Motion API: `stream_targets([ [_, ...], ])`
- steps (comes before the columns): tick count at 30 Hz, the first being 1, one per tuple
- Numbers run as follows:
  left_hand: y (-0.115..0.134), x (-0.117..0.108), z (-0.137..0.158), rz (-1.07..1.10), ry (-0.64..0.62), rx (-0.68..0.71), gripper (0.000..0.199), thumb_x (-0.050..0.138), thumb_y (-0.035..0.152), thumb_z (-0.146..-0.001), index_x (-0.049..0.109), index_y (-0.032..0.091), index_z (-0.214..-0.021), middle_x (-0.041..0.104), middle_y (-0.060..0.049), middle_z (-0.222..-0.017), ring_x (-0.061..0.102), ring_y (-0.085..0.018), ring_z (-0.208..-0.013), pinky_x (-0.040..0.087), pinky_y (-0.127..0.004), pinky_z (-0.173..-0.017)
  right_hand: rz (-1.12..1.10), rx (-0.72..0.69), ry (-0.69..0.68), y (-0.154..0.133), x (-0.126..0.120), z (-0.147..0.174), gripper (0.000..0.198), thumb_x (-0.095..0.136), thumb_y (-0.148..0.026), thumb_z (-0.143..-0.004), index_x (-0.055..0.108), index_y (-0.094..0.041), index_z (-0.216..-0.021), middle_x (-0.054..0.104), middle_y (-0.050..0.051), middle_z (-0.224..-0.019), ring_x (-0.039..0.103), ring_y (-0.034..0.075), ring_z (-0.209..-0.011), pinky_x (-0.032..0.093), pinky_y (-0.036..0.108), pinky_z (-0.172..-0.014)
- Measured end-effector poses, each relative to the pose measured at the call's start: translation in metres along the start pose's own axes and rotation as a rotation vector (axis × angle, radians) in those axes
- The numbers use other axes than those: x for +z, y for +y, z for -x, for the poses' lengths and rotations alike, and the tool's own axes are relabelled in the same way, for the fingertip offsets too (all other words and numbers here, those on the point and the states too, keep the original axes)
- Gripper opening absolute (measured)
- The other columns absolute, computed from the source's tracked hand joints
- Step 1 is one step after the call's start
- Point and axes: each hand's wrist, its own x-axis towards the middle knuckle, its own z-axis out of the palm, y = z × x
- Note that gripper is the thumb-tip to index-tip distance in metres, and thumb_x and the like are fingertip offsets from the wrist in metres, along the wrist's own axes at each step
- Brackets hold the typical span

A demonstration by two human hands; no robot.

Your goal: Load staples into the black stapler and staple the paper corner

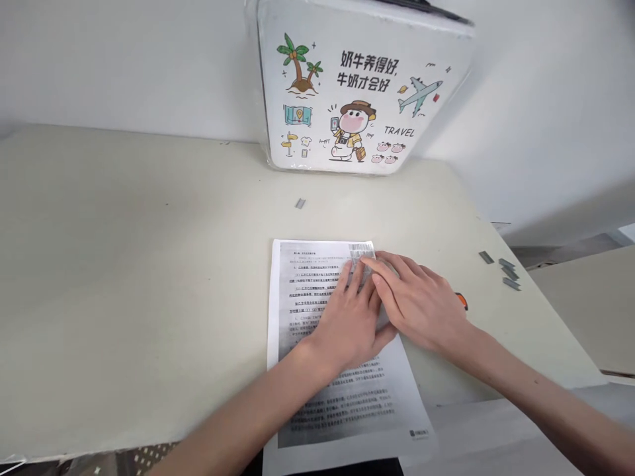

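A printed sheet of paper [342,423], dense with dark text, lies on the table with its bottom end reaching past the front edge. My left hand [350,324] rests palm down on its upper right part, fingers spread toward the barcode-like patch [361,249] at the top corner. From the right, my right hand [421,297] lies over the sheet's right edge, its fingers stretched across the left fingertips. What is under the right palm is hidden. Behind that hand an orange and black object [462,301] peeks out, too covered to name.
On the cream table [149,297] one small grey staple strip [300,203] lies beyond the paper. Several more staple strips [508,270] are near the right edge. A white cartoon-printed case [357,92] in clear plastic stands at the back against the wall [124,66].
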Motion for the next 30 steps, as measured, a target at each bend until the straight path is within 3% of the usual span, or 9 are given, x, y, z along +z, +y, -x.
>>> stream_targets([
  [8,0.001,-0.004,0.004,-0.045,0.021,-0.002,0.075,0.035,0.058,-0.109,0.040,0.007,-0.163,0.041,-0.016,-0.168,0.023,-0.038,-0.161,0.006,-0.056,-0.134,0.086,-0.062,0.049,-0.001,0.006,0.001,0.045,0.038,-0.026,-0.109,0.057,-0.023,-0.150,0.065,0.011,-0.147,0.065,0.030,-0.129,0.059,0.044,-0.088],
  [14,0.001,-0.005,0.004,-0.039,0.027,0.007,0.079,0.038,0.058,-0.108,0.035,0.003,-0.164,0.043,-0.018,-0.167,0.021,-0.039,-0.162,0.004,-0.055,-0.134,0.185,-0.081,0.058,-0.007,0.011,0.002,0.044,0.040,-0.026,-0.109,0.055,-0.016,-0.150,0.064,0.018,-0.148,0.065,0.032,-0.128,0.060,0.042,-0.080],
  [20,0.000,-0.003,0.003,0.017,0.011,-0.003,0.076,0.035,0.059,-0.108,0.037,0.007,-0.164,0.040,-0.015,-0.169,0.016,-0.036,-0.163,0.005,-0.055,-0.134,-0.016,-0.036,0.058,-0.002,0.006,0.000,0.045,0.037,-0.033,-0.109,0.058,-0.023,-0.148,0.066,0.016,-0.146,0.066,0.036,-0.126,0.061,0.049,-0.085],
  [26,-0.007,-0.005,0.006,0.059,0.012,-0.001,0.080,0.030,0.064,-0.109,0.030,0.009,-0.166,0.027,-0.012,-0.175,0.005,-0.033,-0.165,0.009,-0.054,-0.135,-0.363,0.116,0.064,0.013,-0.016,0.011,0.045,0.025,-0.035,-0.112,0.064,-0.028,-0.135,0.071,0.007,-0.138,0.073,0.024,-0.112,0.060,0.038,-0.085],
  [30,-0.011,-0.009,0.011,0.047,-0.013,-0.010,0.077,0.027,0.064,-0.110,0.034,0.010,-0.164,0.024,-0.010,-0.176,0.003,-0.031,-0.165,0.009,-0.052,-0.136,-0.422,0.033,0.116,0.027,-0.016,0.034,0.036,0.036,-0.037,-0.111,0.065,-0.026,-0.128,0.075,0.008,-0.126,0.073,0.025,-0.108,0.058,0.039,-0.090],
])
